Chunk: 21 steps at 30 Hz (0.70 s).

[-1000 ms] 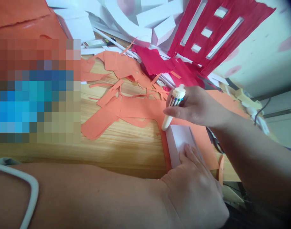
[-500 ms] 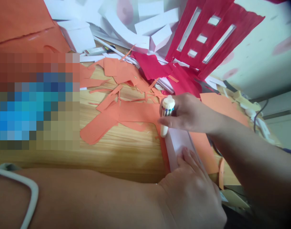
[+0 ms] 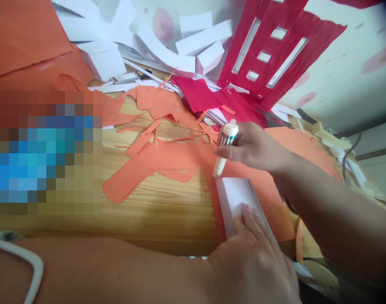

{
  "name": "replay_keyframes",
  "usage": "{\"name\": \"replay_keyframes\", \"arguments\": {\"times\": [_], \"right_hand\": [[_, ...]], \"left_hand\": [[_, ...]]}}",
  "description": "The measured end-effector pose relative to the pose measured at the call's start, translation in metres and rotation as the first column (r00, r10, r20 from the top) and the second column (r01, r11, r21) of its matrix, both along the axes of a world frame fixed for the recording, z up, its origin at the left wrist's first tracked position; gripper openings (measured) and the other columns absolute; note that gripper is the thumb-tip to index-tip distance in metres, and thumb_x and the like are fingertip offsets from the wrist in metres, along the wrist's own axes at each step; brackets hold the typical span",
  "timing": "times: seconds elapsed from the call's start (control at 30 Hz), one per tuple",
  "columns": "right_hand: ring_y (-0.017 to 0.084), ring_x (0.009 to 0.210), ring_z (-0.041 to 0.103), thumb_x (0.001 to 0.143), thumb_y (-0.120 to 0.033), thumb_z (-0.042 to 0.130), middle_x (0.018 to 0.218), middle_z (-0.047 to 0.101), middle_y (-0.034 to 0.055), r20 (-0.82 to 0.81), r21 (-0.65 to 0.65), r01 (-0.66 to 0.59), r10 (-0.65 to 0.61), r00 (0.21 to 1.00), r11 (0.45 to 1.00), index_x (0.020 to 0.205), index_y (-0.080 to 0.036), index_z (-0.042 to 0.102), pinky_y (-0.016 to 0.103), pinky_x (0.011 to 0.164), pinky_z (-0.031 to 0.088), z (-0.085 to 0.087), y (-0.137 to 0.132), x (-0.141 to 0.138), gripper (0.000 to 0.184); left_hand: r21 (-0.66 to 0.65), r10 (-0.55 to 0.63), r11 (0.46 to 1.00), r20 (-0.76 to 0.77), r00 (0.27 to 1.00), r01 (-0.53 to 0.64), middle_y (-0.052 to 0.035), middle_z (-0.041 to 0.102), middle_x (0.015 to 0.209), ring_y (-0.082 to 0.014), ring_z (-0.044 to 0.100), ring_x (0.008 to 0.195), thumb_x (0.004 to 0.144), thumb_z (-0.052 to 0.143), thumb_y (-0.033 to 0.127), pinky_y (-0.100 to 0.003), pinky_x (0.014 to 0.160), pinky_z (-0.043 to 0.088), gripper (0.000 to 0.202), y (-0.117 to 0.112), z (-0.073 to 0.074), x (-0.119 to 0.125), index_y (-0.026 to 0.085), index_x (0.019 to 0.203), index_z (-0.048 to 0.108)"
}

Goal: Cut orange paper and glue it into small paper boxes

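My left hand [image 3: 254,257] lies flat, fingers together, pressing on a white block [image 3: 235,196] that rests on an orange paper sheet [image 3: 268,190]. My right hand [image 3: 252,145] is closed around a thick white multicolour pen [image 3: 225,147], held nearly upright. The pen's tip touches the orange sheet at the far left corner of the white block. My left forearm crosses the bottom of the view.
Orange paper scraps [image 3: 155,122] litter the wooden table [image 3: 155,202]. Red cut paper with window holes [image 3: 268,55] stands at the back right. White blocks and strips [image 3: 199,42] pile up behind. A large orange sheet [image 3: 25,38] lies far left. Cables [image 3: 347,154] hang at right.
The pen tip has slid along the block's far left corner and the pen now tilts slightly right. The view has shifted down a little. My left hand stays on the block.
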State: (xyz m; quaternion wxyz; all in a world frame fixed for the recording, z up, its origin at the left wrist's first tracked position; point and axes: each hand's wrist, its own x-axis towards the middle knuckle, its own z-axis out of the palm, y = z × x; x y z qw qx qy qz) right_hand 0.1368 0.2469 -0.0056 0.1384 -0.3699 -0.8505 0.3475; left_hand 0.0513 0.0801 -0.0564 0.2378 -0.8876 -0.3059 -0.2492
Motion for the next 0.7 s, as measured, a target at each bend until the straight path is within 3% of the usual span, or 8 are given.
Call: {"name": "replay_keyframes", "arguments": {"times": [0.13,0.27,0.37,0.47,0.6,0.7], "right_hand": [[0.014,0.058,0.047,0.075,-0.021,0.065,0.060,0.048,-0.0018,-0.045,-0.043,0.042,-0.043,0.998,0.998,0.062,-0.021,0.047,0.029,0.054,0.038,0.000,-0.002,0.008,0.022],[0.013,0.055,0.048,0.077,-0.025,0.066,0.058,0.050,-0.0025,-0.111,-0.074,0.094,-0.102,0.989,0.993,0.063,-0.020,0.050,0.028,0.051,0.038,-0.006,-0.004,0.019,0.022],[0.012,0.053,0.049,0.079,-0.031,0.067,0.056,0.051,-0.0035,-0.184,-0.090,0.093,-0.109,0.977,0.992,0.063,-0.020,0.051,0.026,0.050,0.039,-0.012,-0.005,0.024,0.024],[0.012,0.054,0.051,0.079,-0.030,0.066,0.057,0.052,-0.0035,-0.196,-0.068,0.088,-0.099,0.976,0.994,0.063,-0.020,0.051,0.025,0.050,0.040,-0.014,-0.005,0.026,0.024],[0.012,0.053,0.051,0.078,-0.026,0.064,0.057,0.053,-0.0028,-0.156,-0.023,0.100,-0.103,0.982,0.995,0.063,-0.020,0.052,0.025,0.048,0.039,-0.010,-0.005,0.034,0.020],[0.011,0.049,0.048,0.080,-0.022,0.062,0.055,0.055,-0.0030,-0.163,-0.007,0.082,-0.082,0.983,0.997,0.066,-0.020,0.057,0.023,0.044,0.037,-0.008,-0.006,0.041,0.015]], "left_hand": [[0.053,0.024,0.998,-0.037,0.999,-0.022,-0.0115,0.076,0.088,-0.0246,0.072,0.082,0.080,0.048,0.004,-0.038,0.069,0.054,0.022,0.001,0.001,-0.002,0.006,0.089,0.069],[0.054,0.055,0.997,-0.104,0.993,-0.049,-0.0137,0.075,0.092,-0.0241,0.072,0.081,0.083,0.050,0.014,-0.039,0.067,0.056,0.023,-0.001,-0.010,-0.001,0.009,0.095,0.069],[0.206,0.062,0.978,-0.141,0.988,-0.032,-0.0104,0.075,0.086,-0.0226,0.071,0.075,0.084,0.050,0.020,-0.039,0.067,0.057,0.023,0.003,-0.021,0.000,0.012,0.094,0.069],[0.328,0.063,0.944,-0.076,0.995,-0.035,-0.0082,0.073,0.076,-0.0210,0.070,0.069,0.083,0.045,0.021,-0.038,0.069,0.057,0.026,0.010,-0.026,0.003,0.012,0.087,0.069],[0.302,0.099,0.948,0.029,0.995,-0.103,-0.0092,0.074,0.074,-0.0187,0.070,0.067,0.082,0.044,0.023,-0.029,0.062,0.055,0.028,0.012,-0.025,0.005,0.011,0.075,0.068],[0.179,0.096,0.979,0.001,0.995,-0.095,-0.0091,0.075,0.081,-0.0160,0.069,0.068,0.087,0.050,0.033,-0.024,0.060,0.055,0.030,0.008,-0.030,0.001,0.011,0.082,0.069]]}}
